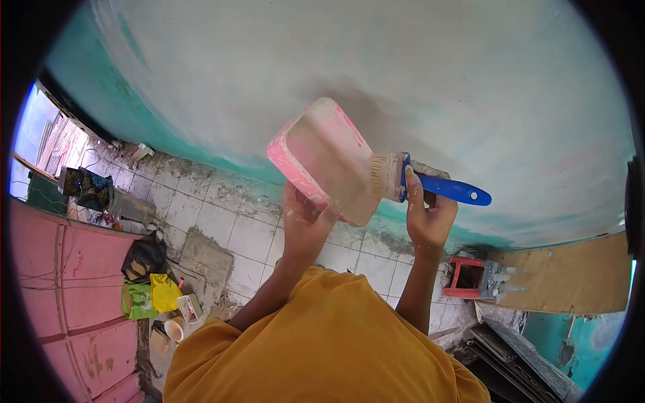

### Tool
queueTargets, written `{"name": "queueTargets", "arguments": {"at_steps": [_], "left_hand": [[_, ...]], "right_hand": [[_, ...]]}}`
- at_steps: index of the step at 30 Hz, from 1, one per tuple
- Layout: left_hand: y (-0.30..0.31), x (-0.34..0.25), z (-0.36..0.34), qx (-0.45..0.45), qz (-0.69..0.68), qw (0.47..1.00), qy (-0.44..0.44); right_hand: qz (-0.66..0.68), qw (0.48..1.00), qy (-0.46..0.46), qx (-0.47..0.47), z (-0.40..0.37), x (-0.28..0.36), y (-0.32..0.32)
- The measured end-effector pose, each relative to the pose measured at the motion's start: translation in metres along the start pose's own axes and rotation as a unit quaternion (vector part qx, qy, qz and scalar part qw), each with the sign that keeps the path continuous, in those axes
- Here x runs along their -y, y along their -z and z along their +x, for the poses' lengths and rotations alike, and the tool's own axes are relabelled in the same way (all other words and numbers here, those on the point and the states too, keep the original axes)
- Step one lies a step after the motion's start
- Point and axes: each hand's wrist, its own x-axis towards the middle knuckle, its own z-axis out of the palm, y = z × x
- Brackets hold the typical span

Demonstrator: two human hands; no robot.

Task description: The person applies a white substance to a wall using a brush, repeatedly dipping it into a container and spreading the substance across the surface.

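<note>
My left hand (pixel 306 225) is closed round the lower edge of a pink plastic tray (pixel 329 161), which is smeared with whitish paint and tilted in front of the wall. In my right hand (pixel 430 213) is a wide paintbrush (pixel 447 188) with a blue handle, gripped near its ferrule. The handle points right. The brush's pale bristles point left and lie over the right edge of the tray; whether they touch it is hard to tell. Beyond both is a wall (pixel 470 80) with whitish paint over turquoise.
A red stool (pixel 463 277) stands at the right by a brown board (pixel 564 275). Dark panels (pixel 510 356) lie lower right. Yellow (pixel 165 293) and green bags (pixel 138 300), a black bag (pixel 144 258) and a cup (pixel 175 328) are on the tiled floor (pixel 252 232) beside the pink panel at left.
</note>
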Motion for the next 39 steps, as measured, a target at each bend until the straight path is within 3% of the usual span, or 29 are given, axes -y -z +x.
{"name": "queueTargets", "arguments": {"at_steps": [9, 12, 19, 22, 24, 26, 28, 30, 33, 36, 38, 39], "left_hand": [[-0.003, -0.006, -0.023, -0.002, 0.03, 0.996, 0.082], [-0.002, -0.001, -0.032, 0.003, 0.055, 0.994, 0.095], [0.006, 0.009, -0.059, 0.037, 0.105, 0.984, 0.142], [0.009, 0.018, -0.066, 0.025, 0.074, 0.982, 0.172], [0.007, 0.019, -0.069, 0.02, 0.054, 0.982, 0.182], [0.011, 0.028, -0.071, 0.007, 0.052, 0.979, 0.195], [0.017, 0.036, -0.069, 0.01, 0.049, 0.979, 0.2], [0.023, 0.039, -0.068, 0.012, 0.014, 0.975, 0.223], [0.028, 0.033, -0.06, 0.014, -0.004, 0.971, 0.238], [0.026, 0.012, -0.048, 0.005, 0.007, 0.966, 0.257], [0.03, 0.003, -0.037, 0.003, 0.02, 0.965, 0.26], [0.034, 0.0, -0.033, 0.002, 0.017, 0.966, 0.257]], "right_hand": [[-0.036, 0.997, 0.037, 0.056, 0.001, -0.003, 0.019], [-0.022, 0.995, 0.091, 0.043, 0.0, -0.01, 0.019], [-0.051, 0.994, 0.089, 0.04, -0.01, -0.014, 0.029], [0.052, 0.997, 0.059, 0.006, -0.014, -0.029, 0.027], [0.196, 0.979, -0.004, -0.055, -0.017, -0.055, 0.023], [0.237, 0.96, -0.078, -0.128, -0.026, -0.07, 0.021], [0.319, 0.895, -0.269, -0.159, -0.028, -0.081, 0.021], [0.428, 0.839, -0.289, -0.17, -0.035, -0.109, 0.018], [0.472, 0.816, -0.307, -0.134, -0.026, -0.119, 0.021], [0.492, 0.839, -0.206, -0.109, 0.027, -0.12, 0.036], [0.387, 0.901, -0.152, -0.121, 0.082, -0.056, 0.052], [0.371, 0.917, -0.083, -0.121, 0.111, -0.022, 0.057]]}}
